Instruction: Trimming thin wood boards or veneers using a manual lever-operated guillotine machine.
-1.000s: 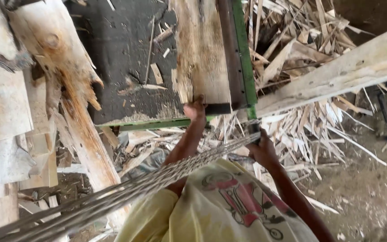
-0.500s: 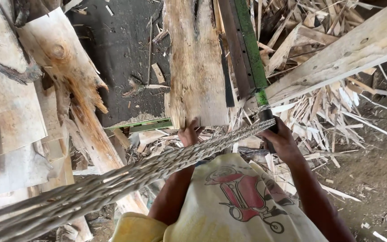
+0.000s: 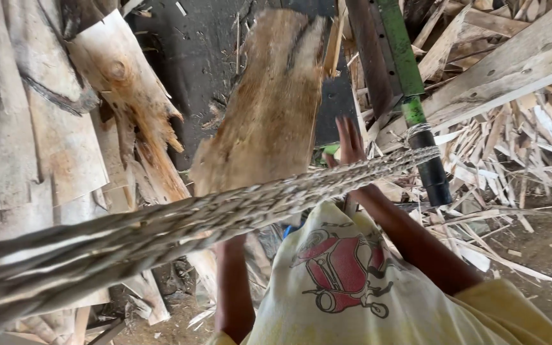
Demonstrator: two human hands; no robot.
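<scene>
Head view: my right hand (image 3: 351,142) has left the black-handled green lever (image 3: 410,96) it gripped a moment ago and now rises flat, fingers spread, grip wide, against the edge of the rough wood slab (image 3: 269,108). The slab has swung to a slant across the dark worktop (image 3: 206,57). My left hand is hidden behind a thick twisted rope (image 3: 225,214); its grip cannot be told.

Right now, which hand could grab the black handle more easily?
Probably the right hand: open and close to the black handle. The left hand is hidden behind the thick rope.
</scene>
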